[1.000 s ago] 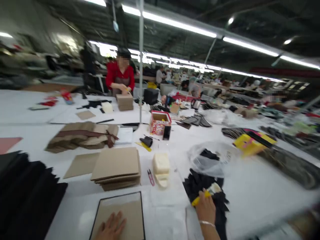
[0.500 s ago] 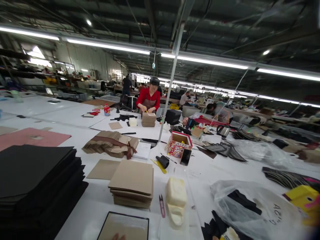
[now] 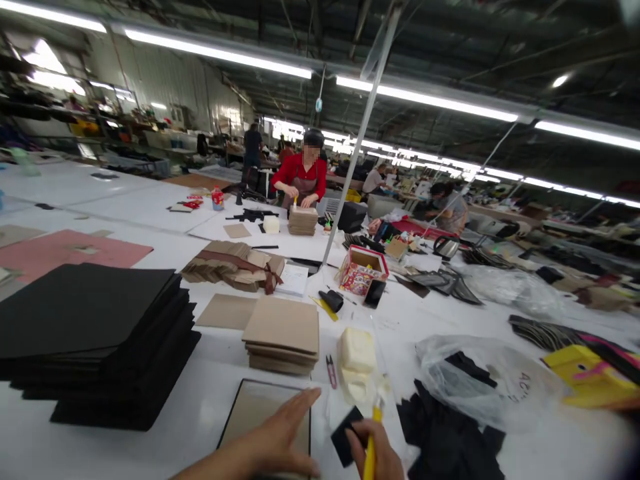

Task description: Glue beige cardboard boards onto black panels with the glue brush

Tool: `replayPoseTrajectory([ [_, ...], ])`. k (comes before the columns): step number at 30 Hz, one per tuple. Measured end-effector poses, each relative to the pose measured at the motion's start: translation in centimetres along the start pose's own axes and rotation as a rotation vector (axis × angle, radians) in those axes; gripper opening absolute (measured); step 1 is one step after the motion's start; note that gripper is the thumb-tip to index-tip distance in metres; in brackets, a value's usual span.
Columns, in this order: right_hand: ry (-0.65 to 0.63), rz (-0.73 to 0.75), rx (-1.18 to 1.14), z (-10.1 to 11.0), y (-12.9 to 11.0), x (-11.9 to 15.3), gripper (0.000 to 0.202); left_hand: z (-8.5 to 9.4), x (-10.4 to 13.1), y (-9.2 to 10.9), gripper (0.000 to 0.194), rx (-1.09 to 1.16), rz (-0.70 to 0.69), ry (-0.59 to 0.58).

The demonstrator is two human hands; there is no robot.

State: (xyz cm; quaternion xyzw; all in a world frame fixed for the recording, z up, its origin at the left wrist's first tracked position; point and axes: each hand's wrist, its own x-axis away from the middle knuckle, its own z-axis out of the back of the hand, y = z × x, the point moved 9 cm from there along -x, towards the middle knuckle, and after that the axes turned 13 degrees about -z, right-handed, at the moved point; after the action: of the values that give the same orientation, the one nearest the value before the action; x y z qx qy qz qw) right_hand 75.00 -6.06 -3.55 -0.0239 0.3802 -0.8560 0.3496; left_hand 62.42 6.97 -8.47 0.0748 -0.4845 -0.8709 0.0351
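My left hand (image 3: 280, 437) is spread, fingers apart, over a beige board with black edges (image 3: 245, 413) at the bottom centre. To its right, my right hand (image 3: 376, 453) is closed round a yellow-handled brush (image 3: 371, 453), its bristles pointing up. A small black piece (image 3: 347, 437) is also at that hand's fingertips. Just beyond stands a cream plastic container (image 3: 357, 350), with pink-handled snips (image 3: 331, 372) on its left. A stack of beige boards (image 3: 283, 333) sits behind the black-edged board.
A tall stack of black sheets (image 3: 100, 333) fills the left. Black scraps (image 3: 445, 433) and a clear plastic bag (image 3: 480, 380) lie on the right. Farther back are a red patterned box (image 3: 363, 270), a slanted pole (image 3: 357, 140) and a person in red (image 3: 303, 177).
Both hands have come further into view; the right now shows the brush and black piece. The view has shifted, so the table items appear higher in the picture.
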Motion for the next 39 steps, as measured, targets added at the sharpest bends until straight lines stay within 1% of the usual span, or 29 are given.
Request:
replayPoseTrajectory([
  [1, -0.080, 0.014, -0.075, -0.9, -2.4, 0.5, 0.015, 0.0, -0.3, 1.0, 0.101, 0.176, -0.009, 0.046],
  [2, -0.089, 0.017, -0.143, -1.2, -4.4, 0.6, 0.015, -0.3, -0.3, 1.3, 0.082, 0.349, 0.013, 0.066],
  [3, -0.078, 0.012, -0.180, -1.4, -5.9, 0.5, 0.016, -1.1, -0.1, 1.2, 0.060, 0.484, 0.067, 0.025],
  [4, -0.047, -0.005, -0.194, -1.6, -6.8, 0.1, 0.017, -1.4, 0.5, 0.5, 0.043, 0.572, 0.138, 0.032],
  [5, -0.009, -0.029, -0.198, -1.8, -7.1, -0.3, 0.018, -1.4, 1.3, -0.6, 0.033, 0.626, 0.209, 0.058],
  [6, 0.020, -0.052, -0.192, -2.2, -6.9, -0.7, 0.019, -1.3, 2.4, -2.0, 0.028, 0.667, 0.280, 0.084],
  [8, 0.049, -0.098, -0.161, -3.5, -5.6, -1.1, 0.021, -0.8, 5.4, -5.1, 0.028, 0.759, 0.432, 0.171],
  [10, 0.034, -0.122, -0.118, -5.5, -3.9, -1.0, 0.022, -0.4, 8.6, -8.1, 0.034, 0.872, 0.578, 0.259],
  [12, 0.008, -0.117, -0.065, -7.9, -2.4, -0.4, 0.022, 0.2, 11.5, -10.7, 0.039, 0.916, 0.689, 0.370],
  [14, -0.006, -0.084, -0.015, -10.4, -1.3, 0.2, 0.022, 1.1, 13.5, -12.8, 0.037, 0.876, 0.743, 0.481],
  [16, -0.027, -0.044, 0.024, -12.7, -0.6, 0.7, 0.021, 2.0, 14.5, -14.5, 0.030, 0.815, 0.758, 0.564],
  [18, -0.061, -0.006, 0.051, -14.9, 0.0, 0.9, 0.021, 2.9, 14.6, -16.1, 0.023, 0.747, 0.756, 0.615],
  [20, -0.096, 0.020, 0.087, -16.8, 0.6, 0.7, 0.022, 3.8, 14.1, -17.7, 0.019, 0.649, 0.757, 0.646],
  [23, -0.115, 0.021, 0.165, -18.9, 1.8, 0.0, 0.025, 5.0, 13.1, -19.8, 0.021, 0.455, 0.765, 0.646],
  [26, -0.100, -0.005, 0.204, -20.2, 2.8, -0.6, 0.028, 6.4, 12.2, -21.0, 0.027, 0.228, 0.757, 0.635],
  [30, -0.096, -0.051, 0.212, -21.0, 3.6, -1.4, 0.030, 7.5, 11.8, -21.6, 0.028, -0.021, 0.765, 0.621],
  [34, -0.118, -0.079, 0.241, -21.5, 3.9, -2.1, 0.027, 7.5, 11.5, -22.3, 0.030, -0.135, 0.808, 0.575],
  [39, -0.143, -0.101, 0.284, -22.0, 4.3, -2.6, 0.024, 7.5, 11.3, -22.6, 0.033, -0.195, 0.848, 0.536],
])
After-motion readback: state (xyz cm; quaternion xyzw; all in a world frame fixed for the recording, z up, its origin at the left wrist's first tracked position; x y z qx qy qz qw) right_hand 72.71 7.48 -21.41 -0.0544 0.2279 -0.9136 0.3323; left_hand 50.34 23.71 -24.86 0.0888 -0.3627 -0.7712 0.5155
